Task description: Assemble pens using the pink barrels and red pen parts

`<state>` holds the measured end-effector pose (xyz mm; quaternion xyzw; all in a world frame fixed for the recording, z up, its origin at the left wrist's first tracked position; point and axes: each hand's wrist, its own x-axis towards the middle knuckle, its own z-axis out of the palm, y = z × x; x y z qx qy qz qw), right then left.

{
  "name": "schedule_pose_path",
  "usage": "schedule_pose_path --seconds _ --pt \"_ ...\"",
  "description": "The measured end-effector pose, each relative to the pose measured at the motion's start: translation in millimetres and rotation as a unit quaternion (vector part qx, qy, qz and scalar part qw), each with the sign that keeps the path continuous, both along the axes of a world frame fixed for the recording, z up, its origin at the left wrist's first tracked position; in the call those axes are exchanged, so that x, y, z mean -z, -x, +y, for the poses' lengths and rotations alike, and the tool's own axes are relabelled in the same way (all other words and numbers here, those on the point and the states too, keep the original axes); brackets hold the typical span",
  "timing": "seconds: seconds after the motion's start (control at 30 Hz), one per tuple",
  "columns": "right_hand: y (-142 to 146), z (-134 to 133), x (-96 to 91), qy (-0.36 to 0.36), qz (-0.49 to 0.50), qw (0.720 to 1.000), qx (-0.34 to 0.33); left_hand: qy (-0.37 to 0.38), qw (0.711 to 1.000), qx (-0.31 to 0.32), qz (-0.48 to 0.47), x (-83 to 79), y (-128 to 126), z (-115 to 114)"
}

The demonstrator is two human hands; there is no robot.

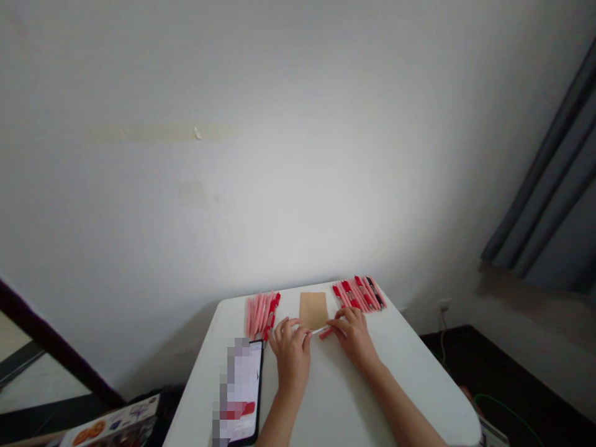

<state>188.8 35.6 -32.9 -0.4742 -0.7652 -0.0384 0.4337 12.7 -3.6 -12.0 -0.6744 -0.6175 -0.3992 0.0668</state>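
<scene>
Both my hands rest on a white table (410,379) and hold one pen (322,332) between them. My left hand (292,351) pinches the pen's pale end, its fingers curled. My right hand (354,335) grips the red end. Behind my hands lies a flat brown paper envelope (313,309). A row of several pink and red pens (261,312) lies at the back left. Another row of several red pens (358,293) lies at the back right.
A phone (242,391) with its screen lit lies left of my left arm. A white wall stands right behind the table. A grey curtain (549,198) hangs at the right. A printed box (112,428) sits low at the left, beside the table.
</scene>
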Motion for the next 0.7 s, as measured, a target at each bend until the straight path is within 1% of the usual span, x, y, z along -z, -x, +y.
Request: schedule_pose_path --seconds 0.17,0.27,0.43,0.53,0.7 --pt "-2 2 5.1 -0.002 0.000 1.000 0.020 0.038 0.998 -0.053 0.022 -6.1 3 -4" --pt "-3 4 9.1 0.000 0.010 1.000 0.027 0.039 0.992 -0.101 0.058 -7.1 6 -5" --pt "-5 8 13.2 -0.001 0.028 0.999 0.025 0.046 0.976 -0.181 0.113 -6.6 7 -8" --pt "-6 9 15.1 0.000 0.040 0.999 0.022 0.059 0.971 -0.197 0.122 -6.6 6 -8" --pt "-8 11 17.3 -0.001 0.059 0.998 0.013 0.068 0.974 -0.182 0.116 -4.3 5 -7"
